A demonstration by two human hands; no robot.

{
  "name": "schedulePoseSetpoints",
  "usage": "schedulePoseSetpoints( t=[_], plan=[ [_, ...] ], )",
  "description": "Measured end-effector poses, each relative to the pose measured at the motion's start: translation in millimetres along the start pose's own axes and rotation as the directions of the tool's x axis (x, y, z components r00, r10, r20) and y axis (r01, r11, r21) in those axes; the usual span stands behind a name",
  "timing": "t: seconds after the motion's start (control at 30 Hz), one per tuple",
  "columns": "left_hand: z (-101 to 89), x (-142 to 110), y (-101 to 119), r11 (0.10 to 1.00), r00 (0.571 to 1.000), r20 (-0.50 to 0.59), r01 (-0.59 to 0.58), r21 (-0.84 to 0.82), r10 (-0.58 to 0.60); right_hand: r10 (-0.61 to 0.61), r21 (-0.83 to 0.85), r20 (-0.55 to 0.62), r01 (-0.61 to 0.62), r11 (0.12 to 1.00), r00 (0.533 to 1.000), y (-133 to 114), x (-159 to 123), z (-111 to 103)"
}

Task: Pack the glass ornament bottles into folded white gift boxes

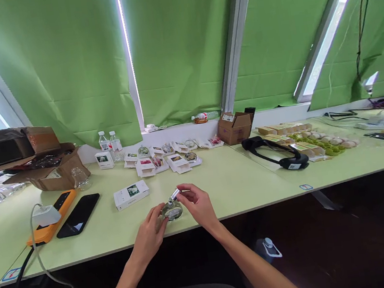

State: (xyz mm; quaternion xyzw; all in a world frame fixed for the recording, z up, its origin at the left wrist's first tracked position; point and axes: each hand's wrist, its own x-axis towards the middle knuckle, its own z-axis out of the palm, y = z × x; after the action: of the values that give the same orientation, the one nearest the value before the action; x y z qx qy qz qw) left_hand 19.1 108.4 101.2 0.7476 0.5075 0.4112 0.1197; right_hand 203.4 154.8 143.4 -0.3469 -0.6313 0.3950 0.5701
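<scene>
Near the table's front edge, my left hand (151, 230) grips a round glass perfume bottle (173, 211) by its left side. Fingers of my right hand (197, 204) pinch a small silver cap (175, 194) just above the bottle's neck. Whether the cap touches the neck, I cannot tell. Behind my left hand lies a white box (131, 195) with a flower picture. Further back, several opened white boxes (179, 163) lie in rows with round bottles and packets on them.
To the left are a black phone (78, 216), an orange power strip (54, 216) and an opened cardboard box (57, 175). On the right sit a black headset (275, 152) and egg-like items in green trays (333, 148). Water bottles (116, 145) stand at the back.
</scene>
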Motion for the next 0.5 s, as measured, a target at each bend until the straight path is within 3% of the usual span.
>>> schedulePoseSetpoints(
  t=[0.23,0.5],
  plan=[
    [0.0,0.6,0.6,1.0,1.0,0.009,-0.019,0.014,0.019,-0.288,-0.195,0.069,0.296,0.935,0.955,-0.5,-5.6,8.6],
    [-3.3,0.6,3.0,0.997,0.999,-0.001,-0.042,0.06,0.042,-0.351,-0.307,0.184,0.393,0.866,0.918,1.7,-7.3,8.2]
  ],
)
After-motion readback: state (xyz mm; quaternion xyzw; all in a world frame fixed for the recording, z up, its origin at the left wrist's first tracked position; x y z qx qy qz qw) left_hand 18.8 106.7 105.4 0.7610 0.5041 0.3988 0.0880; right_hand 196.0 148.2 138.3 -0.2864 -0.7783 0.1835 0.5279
